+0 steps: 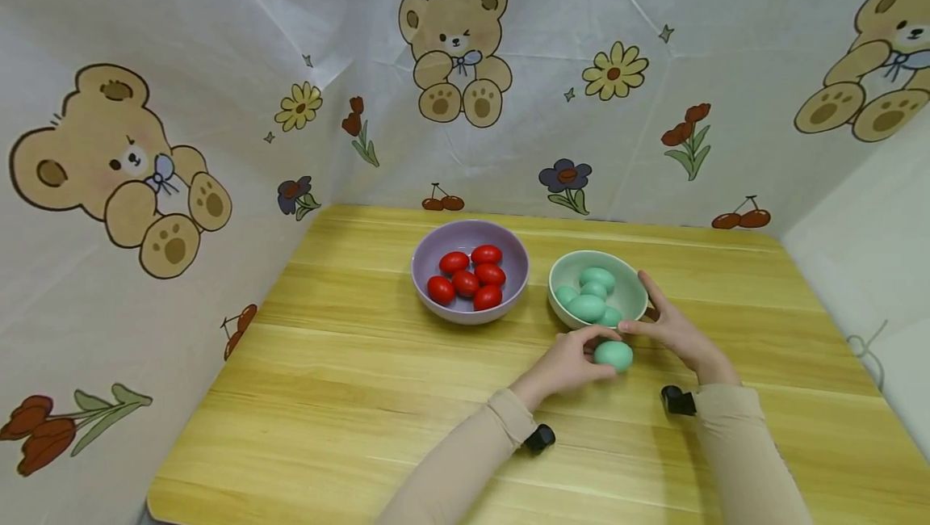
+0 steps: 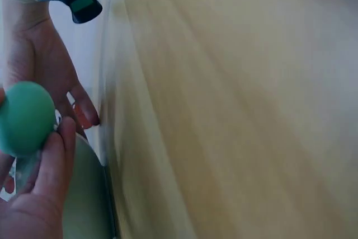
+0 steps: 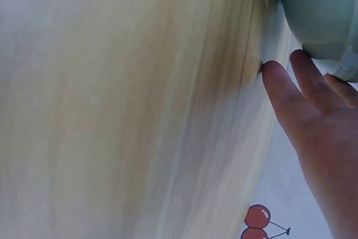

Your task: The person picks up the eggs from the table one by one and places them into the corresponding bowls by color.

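Observation:
In the head view, my left hand [image 1: 568,363] pinches a green egg [image 1: 613,356] between thumb and fingers, just in front of the pale green bowl [image 1: 635,308]. The left wrist view shows this egg [image 2: 27,118] close up, with fingertips against its side. Several green eggs [image 1: 586,308] lie inside the bowl. My right hand [image 1: 679,334] is at the bowl's right side, its thumb near the front rim and its forefinger by the right rim. Seen from the right wrist, the fingers [image 3: 316,79] are spread and nearly straight, some tips touching the bowl's outer wall.
Left of the green bowl stands a purple bowl [image 1: 425,287] with several red eggs [image 1: 466,283] in it. Both bowls stand on a wood-grain table [image 1: 327,396]. A white sheet [image 1: 269,8] printed with bears and flowers rises behind and beside the table.

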`<state>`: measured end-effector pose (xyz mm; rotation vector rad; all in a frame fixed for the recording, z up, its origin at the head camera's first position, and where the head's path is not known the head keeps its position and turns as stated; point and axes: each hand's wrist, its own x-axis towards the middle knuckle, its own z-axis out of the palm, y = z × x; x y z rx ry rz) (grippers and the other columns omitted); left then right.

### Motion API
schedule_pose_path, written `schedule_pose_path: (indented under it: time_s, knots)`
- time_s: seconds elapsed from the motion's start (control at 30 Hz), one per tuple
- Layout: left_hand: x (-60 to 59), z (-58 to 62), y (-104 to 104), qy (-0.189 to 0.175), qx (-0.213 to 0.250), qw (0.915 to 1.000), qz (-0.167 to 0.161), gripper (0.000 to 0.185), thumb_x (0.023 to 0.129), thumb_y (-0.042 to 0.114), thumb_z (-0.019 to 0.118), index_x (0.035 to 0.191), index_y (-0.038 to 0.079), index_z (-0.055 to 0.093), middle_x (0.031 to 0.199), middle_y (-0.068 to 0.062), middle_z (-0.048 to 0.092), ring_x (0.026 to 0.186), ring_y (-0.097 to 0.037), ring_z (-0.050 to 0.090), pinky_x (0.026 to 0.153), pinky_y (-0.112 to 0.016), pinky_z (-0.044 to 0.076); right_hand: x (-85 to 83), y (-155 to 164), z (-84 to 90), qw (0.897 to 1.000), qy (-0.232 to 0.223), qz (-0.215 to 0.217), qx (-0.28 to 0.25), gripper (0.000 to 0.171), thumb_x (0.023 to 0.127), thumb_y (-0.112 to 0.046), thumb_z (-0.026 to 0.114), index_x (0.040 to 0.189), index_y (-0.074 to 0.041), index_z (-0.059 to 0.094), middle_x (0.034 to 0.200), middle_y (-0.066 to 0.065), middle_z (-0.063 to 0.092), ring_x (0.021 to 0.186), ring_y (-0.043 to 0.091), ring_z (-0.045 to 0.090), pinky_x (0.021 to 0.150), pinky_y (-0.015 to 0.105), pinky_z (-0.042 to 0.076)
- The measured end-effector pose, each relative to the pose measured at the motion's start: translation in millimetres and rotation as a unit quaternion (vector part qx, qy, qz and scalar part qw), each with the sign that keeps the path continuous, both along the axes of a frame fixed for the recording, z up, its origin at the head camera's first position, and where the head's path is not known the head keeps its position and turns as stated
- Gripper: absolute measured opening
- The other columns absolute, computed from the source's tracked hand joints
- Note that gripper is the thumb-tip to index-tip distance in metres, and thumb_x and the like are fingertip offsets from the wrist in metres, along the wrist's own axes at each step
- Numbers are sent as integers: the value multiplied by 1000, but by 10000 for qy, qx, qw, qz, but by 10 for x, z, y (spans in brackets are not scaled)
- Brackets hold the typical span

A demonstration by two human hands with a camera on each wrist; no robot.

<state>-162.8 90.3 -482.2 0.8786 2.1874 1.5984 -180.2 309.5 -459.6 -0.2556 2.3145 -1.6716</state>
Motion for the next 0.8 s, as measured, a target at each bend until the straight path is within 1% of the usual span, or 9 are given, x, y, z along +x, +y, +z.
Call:
schedule_pose_path:
  time_s: [0.13,0.23,0.33,0.43,0.53,0.57,0.63,0.7,0.8]
  knots:
    - [-52,62,-79,-363,587,9972,-270,41,83,5,68,121,16,56,112,9,55,96,-2,55,82,-16,47,-2,4,5,10000,-23,-19,17,100,87,-15,66,147,-29,-13,152,11,-12,132,47,11,97,69,17]
    - [-96,136,-142,-724,1070,9908,-403,41,85,1,66,122,13,55,114,7,53,98,-5,55,84,-20,47,-6,11,11,10000,13,-2,-14,99,88,-14,64,147,-24,-14,152,14,-12,131,49,12,97,69,18]
    - [-140,220,-192,-1066,1430,9832,-396,41,86,1,64,124,13,54,116,7,53,102,-6,55,85,-23,47,-11,18,13,9999,88,32,-54,97,89,-12,63,147,-18,-14,151,15,-14,130,51,12,97,68,18]
    - [-185,297,-218,-1381,1703,9750,-368,41,87,1,62,125,14,53,116,5,54,103,-7,55,85,-26,49,-14,21,11,9999,113,41,-58,97,89,-12,63,147,-17,-14,151,15,-14,130,51,13,98,67,19]
    - [-245,351,-235,-1484,1768,9726,-265,42,87,1,63,125,15,53,114,2,54,101,-8,53,83,-27,50,-11,19,10,10000,70,18,38,99,88,-15,64,147,-22,-14,152,14,-12,131,50,11,96,69,18]
    - [-271,363,-241,-1477,1811,9720,-234,42,87,0,62,125,14,53,114,1,53,100,-9,53,82,-27,50,-9,17,11,10000,41,15,52,99,88,-15,65,147,-24,-14,152,14,-12,131,50,10,96,70,18]
    - [-327,391,-261,-1380,1792,9740,-134,42,86,1,63,125,13,53,115,-1,52,101,-9,52,82,-26,50,-4,12,12,10000,16,1,95,99,88,-16,65,147,-26,-14,152,13,-10,132,49,10,96,70,19]
    - [-389,412,-284,-1340,1816,9742,-57,43,86,1,63,126,13,52,118,-3,52,103,-10,52,82,-26,50,1,9,14,9999,20,-2,104,99,87,-16,65,148,-24,-14,152,14,-9,131,49,11,96,69,19]
    - [-486,426,-319,-1366,1929,9717,26,45,86,1,62,128,13,50,121,-5,52,106,-11,52,84,-27,49,3,9,9,9999,26,-10,102,99,87,-16,65,148,-23,-13,152,15,-7,131,49,13,98,67,19]
